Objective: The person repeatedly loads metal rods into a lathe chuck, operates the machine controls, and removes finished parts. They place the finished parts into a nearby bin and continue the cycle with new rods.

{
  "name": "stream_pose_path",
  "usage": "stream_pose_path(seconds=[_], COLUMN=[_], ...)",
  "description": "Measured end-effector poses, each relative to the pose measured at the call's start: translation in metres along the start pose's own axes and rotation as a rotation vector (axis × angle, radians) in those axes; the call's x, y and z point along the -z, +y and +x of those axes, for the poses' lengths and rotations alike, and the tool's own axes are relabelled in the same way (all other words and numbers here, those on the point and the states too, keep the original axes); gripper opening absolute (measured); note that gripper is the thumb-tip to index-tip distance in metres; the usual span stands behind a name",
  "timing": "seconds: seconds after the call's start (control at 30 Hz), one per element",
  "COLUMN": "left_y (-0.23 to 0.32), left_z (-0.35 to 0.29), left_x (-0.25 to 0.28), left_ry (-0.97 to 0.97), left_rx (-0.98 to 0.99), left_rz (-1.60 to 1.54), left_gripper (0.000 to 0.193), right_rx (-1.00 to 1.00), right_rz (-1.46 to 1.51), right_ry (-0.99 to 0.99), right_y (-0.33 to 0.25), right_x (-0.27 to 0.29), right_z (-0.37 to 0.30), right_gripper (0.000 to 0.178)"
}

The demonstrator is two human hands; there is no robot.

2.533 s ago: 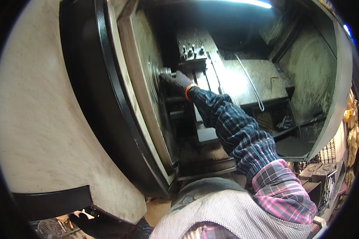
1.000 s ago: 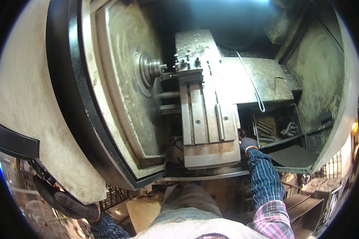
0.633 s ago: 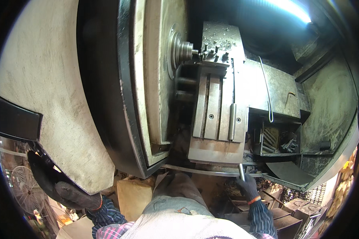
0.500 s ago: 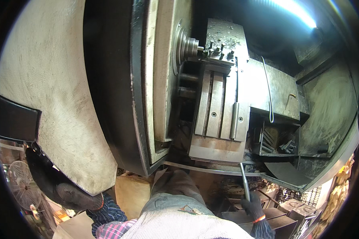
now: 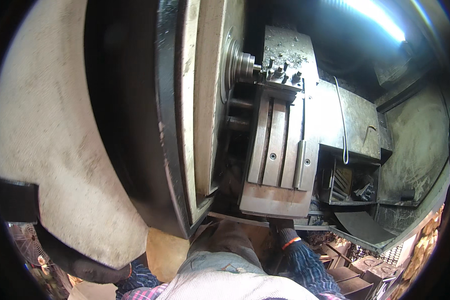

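Note:
My right hand (image 5: 284, 231), in a dark glove with an orange cuff band, reaches under the front end of the machine's metal slide (image 5: 275, 199). Its fingers are hidden there, so I cannot see what it holds or touches. Over at the left, my left hand (image 5: 92, 267) wears a dark glove too and lies along the lower edge of the pale machine panel (image 5: 75, 150), its fingers not distinguishable. On the slide's far part stands a tool post with several bolts (image 5: 280, 72). Its left side is close to the round spindle (image 5: 242, 67).
A long looped metal rod (image 5: 341, 120) and a small bent hook (image 5: 369, 132) lie on the bright cover at right. Below them is an open box of metal pieces (image 5: 352, 185). Metal chips (image 5: 290, 47) litter the far plate. A fan (image 5: 30, 245) stands at far left.
My right hand has moved left and forward, under the slide's front end. The metal bar it gripped before is out of sight. The view has shifted slightly.

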State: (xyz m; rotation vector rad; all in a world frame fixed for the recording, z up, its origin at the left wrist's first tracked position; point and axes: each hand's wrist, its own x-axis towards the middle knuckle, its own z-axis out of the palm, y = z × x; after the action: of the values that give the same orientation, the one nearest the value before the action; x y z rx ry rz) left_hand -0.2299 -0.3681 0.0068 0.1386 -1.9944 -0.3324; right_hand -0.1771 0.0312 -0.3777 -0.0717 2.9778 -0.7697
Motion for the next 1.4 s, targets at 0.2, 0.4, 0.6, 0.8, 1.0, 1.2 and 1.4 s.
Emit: stream_pose_path(seconds=[0.2,0.4,0.6,0.8,1.0,1.2,1.4], left_y=[-0.012,-0.022,-0.029,-0.032,-0.035,-0.047,-0.05], left_z=[-0.007,-0.009,-0.005,0.001,0.006,0.013,0.024], left_x=[0.016,0.026,0.031,0.021,-0.004,-0.017,-0.027], left_ry=[-0.052,-0.092,-0.116,-0.125,-0.121,-0.084,-0.074], left_rx=[-0.045,-0.08,-0.11,-0.14,-0.204,-0.247,-0.328], left_rz=[0.113,0.177,0.188,0.14,0.009,-0.169,-0.349], left_gripper=[0.069,0.065,0.061,0.057,0.053,0.049,0.045], right_rx=[-0.461,-0.617,-0.632,-0.572,-0.457,-1.091,-1.333], right_rz=[-0.115,-0.205,-0.171,0.048,1.281,1.431,1.275], right_ry=[-0.288,-0.367,-0.355,-0.192,0.054,-0.166,-0.165], right_y=[0.062,0.107,0.118,0.097,0.03,-0.059,-0.087], right_x=[-0.06,-0.07,-0.095,-0.065,0.063,0.228,0.337], right_z=[0.023,0.009,0.013,0.022,-0.007,-0.175,-0.31], right_gripper=[0.026,0.025,0.023,0.022,0.021,0.017,0.023])
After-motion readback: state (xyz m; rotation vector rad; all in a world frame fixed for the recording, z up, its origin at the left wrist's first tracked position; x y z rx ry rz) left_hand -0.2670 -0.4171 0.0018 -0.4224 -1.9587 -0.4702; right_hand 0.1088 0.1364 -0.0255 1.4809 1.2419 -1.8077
